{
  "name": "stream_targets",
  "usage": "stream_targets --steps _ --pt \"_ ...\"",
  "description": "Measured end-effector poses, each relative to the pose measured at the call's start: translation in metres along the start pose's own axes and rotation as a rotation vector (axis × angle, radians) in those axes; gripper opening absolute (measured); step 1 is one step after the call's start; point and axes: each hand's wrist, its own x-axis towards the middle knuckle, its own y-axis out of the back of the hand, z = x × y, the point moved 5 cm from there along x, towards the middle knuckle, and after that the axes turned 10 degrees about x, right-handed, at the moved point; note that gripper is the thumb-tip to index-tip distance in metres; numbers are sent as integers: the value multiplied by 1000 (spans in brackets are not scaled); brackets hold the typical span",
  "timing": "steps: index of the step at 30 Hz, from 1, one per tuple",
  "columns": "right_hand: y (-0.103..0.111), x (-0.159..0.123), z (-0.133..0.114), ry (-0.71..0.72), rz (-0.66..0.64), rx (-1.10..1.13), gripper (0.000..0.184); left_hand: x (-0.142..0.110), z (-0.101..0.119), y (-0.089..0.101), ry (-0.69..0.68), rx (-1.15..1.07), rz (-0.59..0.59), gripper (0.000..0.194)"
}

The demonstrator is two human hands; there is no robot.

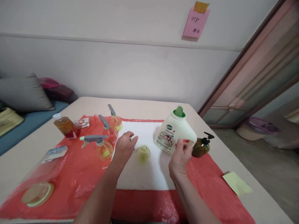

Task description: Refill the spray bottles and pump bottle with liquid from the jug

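Observation:
My left hand (126, 144) is closed, fingers curled, over the white sheet (130, 177). A thin dark thing partly shows at its fingers; its kind is hidden. Just right of it stands a small round yellow-green bottle (143, 154) with an open neck. My right hand (181, 155) has its fingers closed at the handle of a cream detergent jug (168, 132). The jug is upright, with a green piece (179, 111) in its mouth. A dark green pump bottle (201, 146) stands just beyond the handle.
Trigger spray bottles (104, 149) stand at left on red plastic sheeting (81, 177), near an amber-liquid bottle (66, 126). A round lid-like thing (38, 193) lies at front left. A yellow note (237, 183) sticks near the right table edge. The wall (116, 71) rises behind.

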Motion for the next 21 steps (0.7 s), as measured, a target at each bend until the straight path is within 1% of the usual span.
stream_targets --steps 2,4,7,9,12,14,17,19,21 --pt "1 7 7 -4 24 -9 46 0 0 -1 -7 -5 -3 25" --pt "-1 11 7 22 -6 3 52 0 0 -1 -14 -9 -7 25" --pt "-8 16 2 57 -131 26 60 0 1 -2 -26 -15 -14 24" --pt "-13 20 3 39 -207 16 69 -1 3 -2 -29 -21 -15 24" --pt "-16 28 6 2 -283 18 81 -3 6 -3 -31 -55 3 23" --pt "-16 32 5 0 -331 42 82 -5 8 -2 -48 -88 50 22" --pt "-13 34 -4 7 -390 57 76 -11 17 2 -120 -115 164 19" --pt "-7 33 -15 12 -390 34 74 -17 26 2 -200 -129 219 19" --pt "-1 33 -28 17 -360 -3 74 -26 36 2 -281 -154 245 18"
